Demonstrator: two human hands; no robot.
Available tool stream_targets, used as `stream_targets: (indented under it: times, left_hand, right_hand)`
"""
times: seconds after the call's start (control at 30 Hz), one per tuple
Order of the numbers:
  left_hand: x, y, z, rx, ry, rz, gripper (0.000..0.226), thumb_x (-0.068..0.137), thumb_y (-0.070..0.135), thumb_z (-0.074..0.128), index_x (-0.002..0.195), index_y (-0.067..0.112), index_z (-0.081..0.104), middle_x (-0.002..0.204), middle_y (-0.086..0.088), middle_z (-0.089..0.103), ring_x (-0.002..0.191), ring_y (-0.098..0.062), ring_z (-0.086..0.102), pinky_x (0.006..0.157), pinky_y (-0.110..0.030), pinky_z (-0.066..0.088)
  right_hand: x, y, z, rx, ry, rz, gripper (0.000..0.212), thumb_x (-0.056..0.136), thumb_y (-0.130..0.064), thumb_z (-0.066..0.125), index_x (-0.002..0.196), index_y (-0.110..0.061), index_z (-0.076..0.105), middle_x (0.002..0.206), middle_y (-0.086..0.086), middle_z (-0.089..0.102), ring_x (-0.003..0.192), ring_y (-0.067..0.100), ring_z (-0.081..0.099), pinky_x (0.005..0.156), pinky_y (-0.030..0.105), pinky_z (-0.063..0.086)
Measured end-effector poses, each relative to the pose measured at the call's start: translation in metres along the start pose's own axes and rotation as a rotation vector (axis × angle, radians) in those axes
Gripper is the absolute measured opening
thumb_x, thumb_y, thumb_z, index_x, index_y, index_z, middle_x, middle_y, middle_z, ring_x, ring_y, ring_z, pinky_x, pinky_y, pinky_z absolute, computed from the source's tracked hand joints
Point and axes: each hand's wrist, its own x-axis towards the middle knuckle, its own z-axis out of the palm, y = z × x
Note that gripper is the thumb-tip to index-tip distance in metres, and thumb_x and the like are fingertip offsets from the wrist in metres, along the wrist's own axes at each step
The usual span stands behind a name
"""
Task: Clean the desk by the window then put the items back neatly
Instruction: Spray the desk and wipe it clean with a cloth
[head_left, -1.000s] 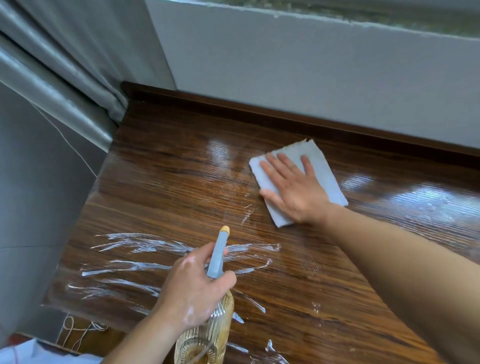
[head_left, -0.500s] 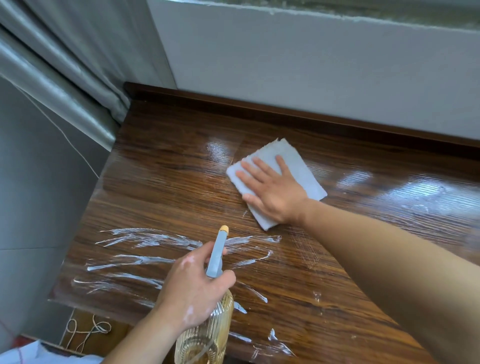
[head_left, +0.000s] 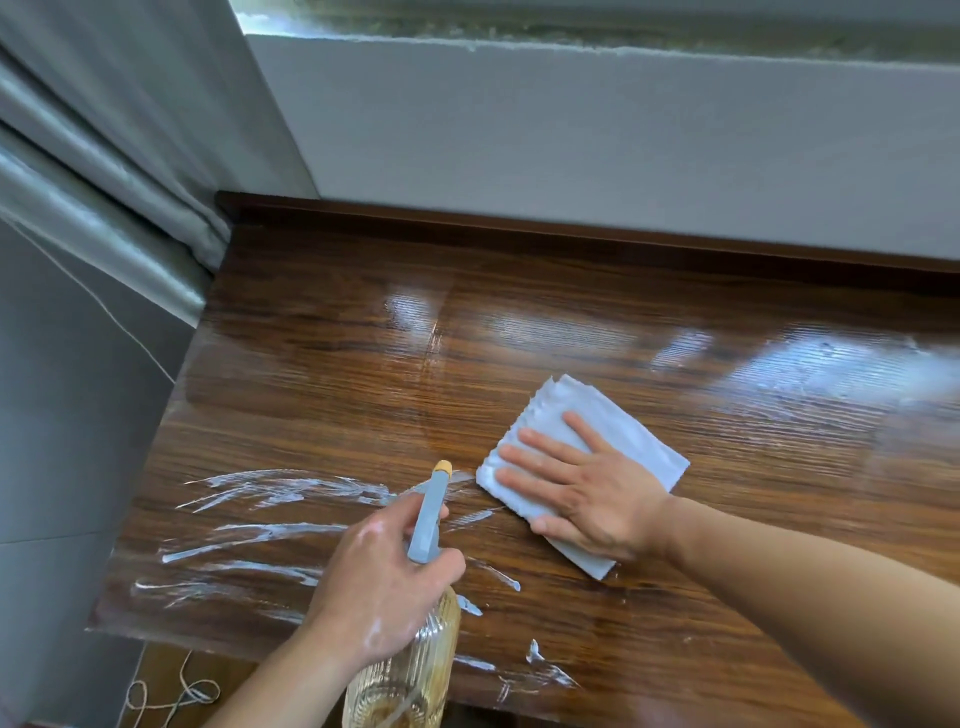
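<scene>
- R hand (head_left: 582, 499): flat, fingers straight & spread, palm pressing down on the white cloth (head_left: 628, 434). Nothing is curled round it.
- Cloth: folded, lying mid-surface on the desk (head_left: 311, 374), with its near-left corner just beside the foam.
- L hand (head_left: 379, 587): fingers wrapped tight round the neck of the spray bottle (head_left: 415, 675), under the blue-grey sprayer head. Can't tell if a finger is on the trigger.
- Bottle: clear ribbed glass w/ amber liquid, held at the desk's near edge, orange nozzle tip pointing away from me.
- White streaks (head_left: 260, 488): across the near-left part of the desk, left of the cloth & around my L hand. White flecks on that hand too.
- Far part of the desk is glossy w/ bright reflections.
- Grey curtain (head_left: 104, 182) hangs at the far-left corner; grey wall (head_left: 571, 130) runs behind the back lip.
- Thin cord (head_left: 171, 693) lies on the floor below the near-left edge.
</scene>
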Motion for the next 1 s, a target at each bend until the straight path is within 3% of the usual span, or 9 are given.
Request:
stream_targets:
  times: [0.23, 0.47, 0.63, 0.73, 0.87, 1.0]
  left_hand:
    - [-0.005, 0.002, 0.005, 0.058, -0.056, 0.080, 0.044, 0.067, 0.049, 0.056, 0.109, 0.040, 0.063, 0.094, 0.015, 0.067, 0.096, -0.006, 0.063, 0.083, -0.039, 0.054]
    - [-0.012, -0.003, 0.009, 0.138, -0.093, 0.154, 0.033, 0.072, 0.044, 0.062, 0.105, 0.040, 0.062, 0.086, 0.014, 0.067, 0.087, -0.005, 0.063, 0.077, -0.033, 0.054]
    - [-0.017, -0.002, 0.013, 0.157, -0.113, 0.188, 0.035, 0.072, 0.045, 0.062, 0.106, 0.040, 0.062, 0.087, 0.014, 0.066, 0.084, -0.008, 0.063, 0.075, -0.034, 0.054]
    - [-0.023, -0.002, 0.016, 0.152, -0.137, 0.199, 0.039, 0.069, 0.047, 0.060, 0.107, 0.039, 0.062, 0.090, 0.013, 0.067, 0.090, -0.011, 0.066, 0.081, -0.040, 0.056]
    - [-0.026, -0.004, 0.023, 0.154, -0.163, 0.209, 0.041, 0.068, 0.050, 0.059, 0.107, 0.040, 0.062, 0.091, 0.010, 0.071, 0.091, -0.013, 0.070, 0.081, -0.042, 0.057]
    - [-0.028, -0.008, 0.035, 0.164, -0.167, 0.202, 0.039, 0.066, 0.053, 0.058, 0.103, 0.043, 0.062, 0.088, 0.010, 0.070, 0.086, -0.014, 0.069, 0.078, -0.042, 0.058]
  right_hand:
    - [-0.042, -0.021, 0.023, 0.075, 0.042, 0.218, 0.062, 0.105, -0.063, 0.015, 0.161, -0.037, 0.002, 0.168, -0.014, -0.002, 0.156, 0.013, -0.008, 0.122, 0.054, -0.011]
    - [-0.070, -0.064, 0.040, 0.104, 0.108, 0.527, 0.064, 0.105, -0.062, 0.014, 0.161, -0.034, 0.006, 0.169, -0.012, 0.001, 0.156, 0.017, -0.002, 0.122, 0.056, -0.001]
    - [-0.085, -0.091, 0.053, 0.234, 0.172, 0.770, 0.062, 0.103, -0.060, 0.007, 0.160, -0.038, -0.001, 0.168, -0.017, -0.008, 0.155, 0.012, -0.011, 0.122, 0.051, -0.010]
    - [-0.102, -0.101, 0.063, 0.243, 0.177, 0.800, 0.063, 0.103, -0.060, 0.012, 0.160, -0.037, -0.002, 0.168, -0.015, -0.007, 0.155, 0.013, -0.010, 0.122, 0.051, -0.009]
    - [-0.121, -0.098, 0.075, 0.125, 0.177, 0.758, 0.066, 0.102, -0.060, 0.027, 0.161, -0.035, 0.012, 0.169, -0.009, 0.010, 0.156, 0.017, 0.008, 0.122, 0.054, 0.007]
    - [-0.118, -0.071, 0.074, 0.109, 0.192, 0.855, 0.067, 0.100, -0.064, 0.022, 0.161, -0.036, 0.013, 0.169, -0.008, 0.012, 0.156, 0.018, 0.011, 0.123, 0.056, 0.011]
